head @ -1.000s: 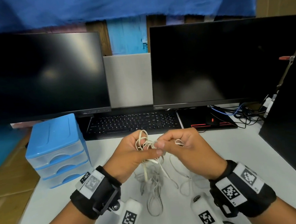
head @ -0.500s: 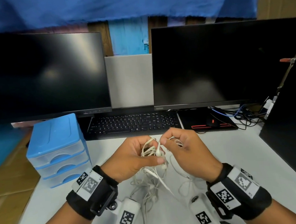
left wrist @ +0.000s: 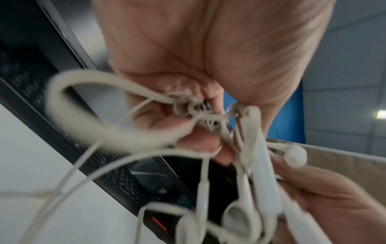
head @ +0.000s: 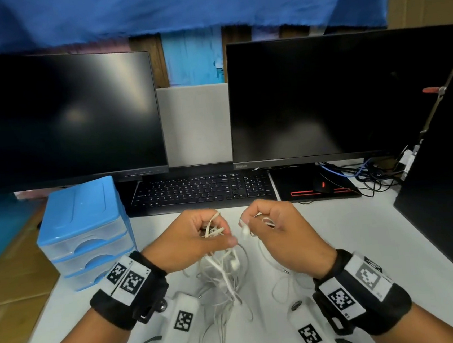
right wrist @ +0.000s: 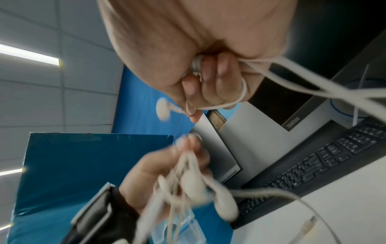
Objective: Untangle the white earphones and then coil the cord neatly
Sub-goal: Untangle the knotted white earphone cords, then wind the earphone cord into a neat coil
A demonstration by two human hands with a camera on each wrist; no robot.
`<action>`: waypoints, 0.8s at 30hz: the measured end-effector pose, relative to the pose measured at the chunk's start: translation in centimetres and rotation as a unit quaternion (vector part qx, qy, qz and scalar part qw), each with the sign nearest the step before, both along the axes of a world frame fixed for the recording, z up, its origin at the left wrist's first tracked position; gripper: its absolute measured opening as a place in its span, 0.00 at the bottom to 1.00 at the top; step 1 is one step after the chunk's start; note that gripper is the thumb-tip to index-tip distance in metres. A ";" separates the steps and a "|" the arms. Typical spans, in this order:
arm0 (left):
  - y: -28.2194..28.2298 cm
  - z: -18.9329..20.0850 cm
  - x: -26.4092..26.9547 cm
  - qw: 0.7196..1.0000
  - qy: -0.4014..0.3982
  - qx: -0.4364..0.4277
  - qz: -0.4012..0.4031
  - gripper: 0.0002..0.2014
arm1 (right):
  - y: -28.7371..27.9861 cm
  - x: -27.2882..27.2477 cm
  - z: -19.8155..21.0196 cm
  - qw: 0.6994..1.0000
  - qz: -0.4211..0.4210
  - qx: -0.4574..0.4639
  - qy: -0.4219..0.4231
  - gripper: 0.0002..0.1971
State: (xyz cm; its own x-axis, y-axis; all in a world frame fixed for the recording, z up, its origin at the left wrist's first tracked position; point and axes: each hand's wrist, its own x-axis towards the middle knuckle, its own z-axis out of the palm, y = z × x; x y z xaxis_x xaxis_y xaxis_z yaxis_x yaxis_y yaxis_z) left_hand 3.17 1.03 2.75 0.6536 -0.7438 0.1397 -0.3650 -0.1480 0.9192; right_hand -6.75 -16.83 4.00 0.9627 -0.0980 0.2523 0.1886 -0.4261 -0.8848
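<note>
A tangle of white earphone cords (head: 224,276) hangs between my hands above the white desk (head: 365,241), its lower loops lying on the desk top. My left hand (head: 198,237) grips the knotted bunch (left wrist: 200,113), with several earbuds (left wrist: 240,216) dangling below its fingers. My right hand (head: 269,222) holds one cord (right wrist: 229,104) wrapped round its curled fingers, and an earbud (right wrist: 163,109) sticks out past the fingertips. A small gap separates the two hands. The jack plug (right wrist: 307,226) lies on the desk.
A black keyboard (head: 205,191) lies just behind the hands, under two dark monitors (head: 323,98). A blue drawer unit (head: 84,229) stands at the left. A mouse pad with a black mouse (head: 322,185) and loose cables are at the right. A dark panel (head: 447,177) borders the right edge.
My hands, close together a second ago, have drawn apart. The right hand has pulled one earbud and its cord away from the bunch that the left hand holds.
</note>
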 end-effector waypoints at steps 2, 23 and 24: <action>1.0 -0.4 1.2 0.996 -0.012 0.082 0.023 0.11 | -0.3 -0.1 0.5 1.000 -0.011 0.010 -0.010 0.08; -0.1 1.8 -0.8 0.989 0.126 -0.026 0.080 0.10 | -1.3 0.3 1.1 0.991 -0.015 0.133 0.023 0.11; 0.2 1.8 -0.4 0.988 0.122 -0.021 0.091 0.10 | -1.7 0.5 1.2 0.988 -0.025 0.153 0.028 0.12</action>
